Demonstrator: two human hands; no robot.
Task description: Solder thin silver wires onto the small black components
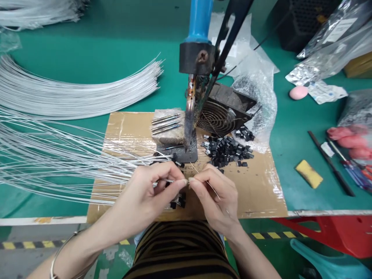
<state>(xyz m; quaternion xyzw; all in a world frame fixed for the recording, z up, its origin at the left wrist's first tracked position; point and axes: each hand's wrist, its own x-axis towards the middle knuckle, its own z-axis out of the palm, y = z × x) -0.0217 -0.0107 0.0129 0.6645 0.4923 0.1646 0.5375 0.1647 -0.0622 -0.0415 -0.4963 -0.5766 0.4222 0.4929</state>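
Note:
My left hand (154,190) is closed, thumb against fingertips, pinching the end of a thin white wire (170,181). Almost touching it, my right hand (216,195) pinches at its fingertips, and a fine solder wire (214,190) runs through its fingers. What lies right between the fingertips is too small to make out. Just beyond both hands, a blue-handled soldering iron (190,100) hangs tip down in a black holder. Beneath its tip lies a dark plate (190,155). Small black connectors (228,151) are heaped beyond my right hand; several more on wire ends sit around my left hand.
A cardboard sheet (255,186) covers the green table. A block with metal tips (167,126) and a fan (217,116) flank the iron. Bundled white wires (87,99) spread left. At right lie a yellow sponge (309,174), a black stick (331,164) and plastic bags.

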